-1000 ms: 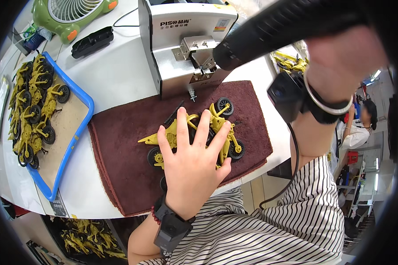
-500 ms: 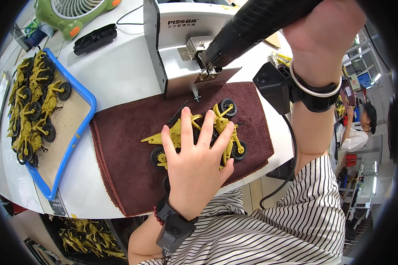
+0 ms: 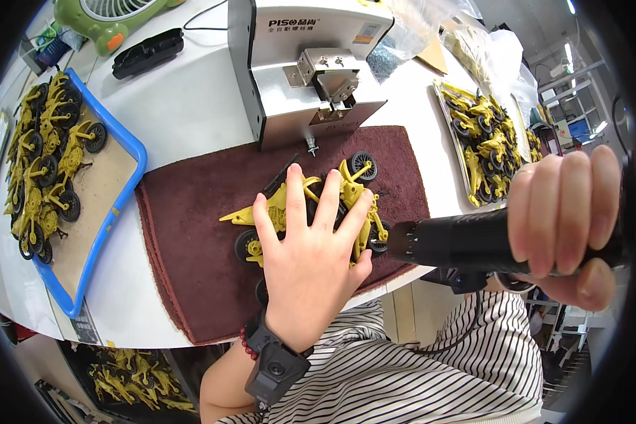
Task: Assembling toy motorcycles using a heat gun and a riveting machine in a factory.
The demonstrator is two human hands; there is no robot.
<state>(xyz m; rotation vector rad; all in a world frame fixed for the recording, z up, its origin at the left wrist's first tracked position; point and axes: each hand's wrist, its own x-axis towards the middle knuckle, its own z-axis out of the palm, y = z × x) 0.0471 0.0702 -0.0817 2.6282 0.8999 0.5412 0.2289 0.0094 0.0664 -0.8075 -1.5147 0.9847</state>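
Observation:
My left hand (image 3: 311, 258) lies with fingers spread over yellow toy motorcycles (image 3: 350, 194) with black wheels, pressing them on a dark maroon cloth mat (image 3: 191, 247). Its palm hides much of them, so I cannot tell how many lie there. Wrapped in the fingers of my right hand (image 3: 562, 219) is a thick black electric screwdriver (image 3: 466, 242). The driver points left, its tip end at the right-hand wheel of the motorcycles; whether it touches a screw is hidden.
Behind the mat stands a metal screw feeder (image 3: 283, 92). A blue-rimmed tray (image 3: 140, 159) of yellow motorcycles sits at left, another tray (image 3: 454, 145) at right. Farther back are a black case (image 3: 148, 54) and a green fan (image 3: 99, 28). More yellow parts (image 3: 138, 378) lie below the table edge.
My right hand has brought the screwdriver from the screw feeder down and right, beside the motorcycles. It now lies nearly level. My left hand stays spread in place.

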